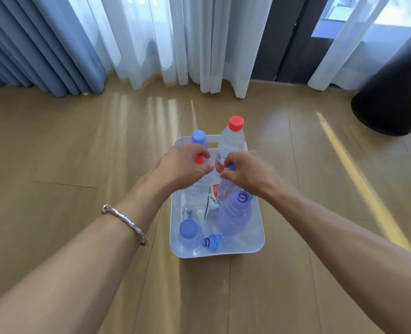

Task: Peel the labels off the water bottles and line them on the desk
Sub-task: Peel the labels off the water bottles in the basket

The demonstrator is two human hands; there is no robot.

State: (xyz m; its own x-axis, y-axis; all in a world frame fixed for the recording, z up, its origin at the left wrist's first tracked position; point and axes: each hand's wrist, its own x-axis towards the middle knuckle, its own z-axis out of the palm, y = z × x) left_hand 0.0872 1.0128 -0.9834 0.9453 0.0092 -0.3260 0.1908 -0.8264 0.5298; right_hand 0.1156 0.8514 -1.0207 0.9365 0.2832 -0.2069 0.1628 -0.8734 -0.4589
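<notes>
**Wood floor with a white tub on it**

The carrying surface is a light wooden plank floor (pixel 79 141), glossy with window glare. A white plastic tub (pixel 260 237) sits directly on it, straight below the left hand (pixel 187 165) and right hand (pixel 250 172). Far beyond the right hand and well out to its side stands a black cylindrical container (pixel 397 92). A pale yellow stripe (pixel 358 179) runs across the boards on that same side. Beyond both hands, sheer white curtains (pixel 163 44) reach the floor, and blue pleated drapes (pixel 43 44) hang beyond the left hand.
</notes>
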